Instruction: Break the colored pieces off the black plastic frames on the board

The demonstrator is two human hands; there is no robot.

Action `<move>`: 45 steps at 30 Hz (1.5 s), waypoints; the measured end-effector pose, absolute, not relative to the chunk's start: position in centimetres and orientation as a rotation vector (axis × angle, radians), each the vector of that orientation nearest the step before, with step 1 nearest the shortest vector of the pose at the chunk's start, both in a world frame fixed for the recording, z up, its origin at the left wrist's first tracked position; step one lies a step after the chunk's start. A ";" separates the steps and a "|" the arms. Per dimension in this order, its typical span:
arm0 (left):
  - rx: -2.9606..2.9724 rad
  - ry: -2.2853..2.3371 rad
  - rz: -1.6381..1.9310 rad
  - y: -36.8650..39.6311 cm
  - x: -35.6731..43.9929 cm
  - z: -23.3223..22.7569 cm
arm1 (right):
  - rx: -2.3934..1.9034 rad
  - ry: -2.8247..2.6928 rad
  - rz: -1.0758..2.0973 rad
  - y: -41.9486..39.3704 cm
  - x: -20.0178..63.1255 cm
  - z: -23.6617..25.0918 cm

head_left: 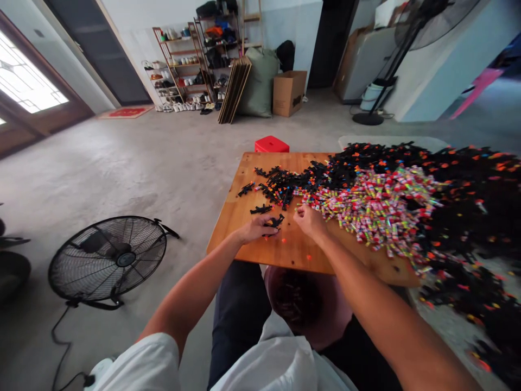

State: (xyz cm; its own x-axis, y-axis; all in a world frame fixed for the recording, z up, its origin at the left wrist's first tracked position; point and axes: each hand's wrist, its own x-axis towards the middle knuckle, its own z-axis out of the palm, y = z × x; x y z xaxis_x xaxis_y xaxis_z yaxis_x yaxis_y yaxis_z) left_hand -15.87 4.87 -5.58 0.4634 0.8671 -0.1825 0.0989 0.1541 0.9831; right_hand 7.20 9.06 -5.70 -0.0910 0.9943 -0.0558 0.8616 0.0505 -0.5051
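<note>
My left hand (pixel 257 228) is closed around a small black toy gun (pixel 277 221), just above the near part of the wooden table (pixel 228 228). To its right, my right hand (pixel 310 221) has its fingertips pinched together at the edge of a heap of small, colourful wrapped tubes (pixel 386 203); whatever is between them is too small to make out. Another black toy gun (pixel 261 209) lies flat just beyond my left hand. Tiny orange pieces (pixel 309 257) are scattered on the wood between and below my hands.
A large pile of black toy guns with orange parts (pixel 480 201) covers the right side. Under the table edge, between my legs, sits a pink basin (pixel 337 304) with dark pieces inside. A red stool (pixel 272 144) stands behind the table, a floor fan (pixel 118 258) at left.
</note>
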 end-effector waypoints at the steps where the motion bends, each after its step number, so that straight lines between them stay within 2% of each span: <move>1: 1.308 0.955 0.679 4.9 -15.7 -5.4 | -1.806 -1.955 0.689 8.4 7.3 -5.8; 6: 1.414 0.997 0.587 4.9 -14.6 -3.7 | -1.088 -1.275 1.390 5.1 7.4 -5.8; 10: 1.536 1.039 0.563 4.3 -13.8 -2.5 | -0.950 -1.211 1.510 3.6 7.5 -5.4; 18: 1.697 1.126 0.559 3.7 -13.4 -0.9 | -0.994 -1.337 1.431 3.2 8.0 -5.6; 23: 1.779 1.101 0.546 3.6 -13.2 -0.2 | -0.968 -1.267 1.488 3.1 8.2 -6.0; 34: 1.832 1.078 0.608 3.4 -13.1 -1.3 | -0.971 -1.262 1.462 2.3 8.4 -5.6; 42: 1.981 1.196 0.557 3.1 -12.9 -0.4 | -1.156 -1.451 1.134 1.1 7.8 -4.4; 45: 2.073 1.281 0.533 2.9 -12.8 -0.5 | -1.186 -1.465 1.110 0.9 7.6 -4.5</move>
State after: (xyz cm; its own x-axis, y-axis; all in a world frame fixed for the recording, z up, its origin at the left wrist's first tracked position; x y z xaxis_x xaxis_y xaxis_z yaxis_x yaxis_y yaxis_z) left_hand -12.80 2.86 -0.48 0.4435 0.8962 0.0097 0.6386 -0.3236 0.6982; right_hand 7.57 0.89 -4.49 -0.1140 0.9871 0.1123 0.1590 0.1297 -0.9787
